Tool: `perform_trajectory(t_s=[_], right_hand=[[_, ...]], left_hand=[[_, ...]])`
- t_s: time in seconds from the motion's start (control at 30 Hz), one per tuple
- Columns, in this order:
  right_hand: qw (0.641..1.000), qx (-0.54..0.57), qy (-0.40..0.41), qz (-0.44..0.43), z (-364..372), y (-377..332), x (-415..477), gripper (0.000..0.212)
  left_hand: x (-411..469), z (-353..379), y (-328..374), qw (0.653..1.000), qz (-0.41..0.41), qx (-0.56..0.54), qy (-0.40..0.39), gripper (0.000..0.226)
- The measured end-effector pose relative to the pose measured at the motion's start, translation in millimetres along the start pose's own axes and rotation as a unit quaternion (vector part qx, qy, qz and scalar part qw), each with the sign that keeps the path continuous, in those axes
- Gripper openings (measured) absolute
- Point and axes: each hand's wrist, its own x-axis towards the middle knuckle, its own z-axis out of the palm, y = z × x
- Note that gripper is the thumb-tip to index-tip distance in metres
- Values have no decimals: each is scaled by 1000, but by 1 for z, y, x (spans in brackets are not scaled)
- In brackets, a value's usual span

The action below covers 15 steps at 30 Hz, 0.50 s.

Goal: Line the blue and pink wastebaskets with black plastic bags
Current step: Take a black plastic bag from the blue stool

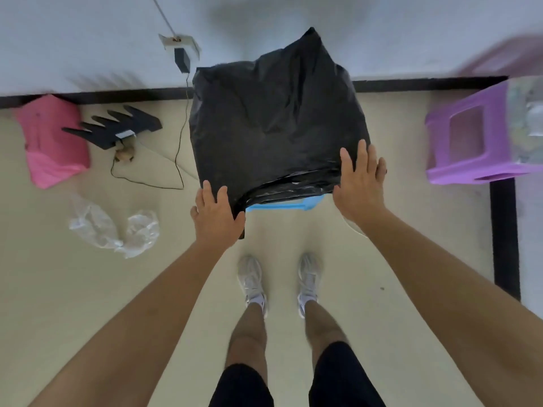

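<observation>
- The black bag (276, 121) at frame centre drapes over the blue wastebasket (282, 206); only its near rim shows.
- Your left hand (216, 214) and right hand (360, 179) rest flat, fingers spread, gripping nothing.
- Expect thin, light, slippery film; pinch the gathered hem at the rim.
- The pink wastebasket (51, 141) lies at left, unlined.

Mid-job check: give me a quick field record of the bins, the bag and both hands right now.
blue wastebasket: only near rim visible, rest covered by bag
black plastic bag: draped over blue wastebasket, puffed up
left hand: fingers spread, on bag's near left corner
right hand: fingers spread, flat on bag's near right side
pink wastebasket: on its side by wall, unlined
purple stool: right of bag
</observation>
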Motion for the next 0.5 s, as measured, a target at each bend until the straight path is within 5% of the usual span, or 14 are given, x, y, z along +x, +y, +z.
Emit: perform_trajectory(t_s=[0.13, 0.23, 0.5], right_hand=[[994, 50, 55, 86, 47, -4, 23, 83], [988, 52, 97, 104, 50, 1, 36, 50], [952, 224, 187, 92, -55, -21, 19, 27]], left_hand=[[23, 51, -19, 995, -4, -81, 64, 76], [31, 58, -29, 975, 5, -172, 142, 52], [15, -49, -10, 928, 25, -308, 209, 39]])
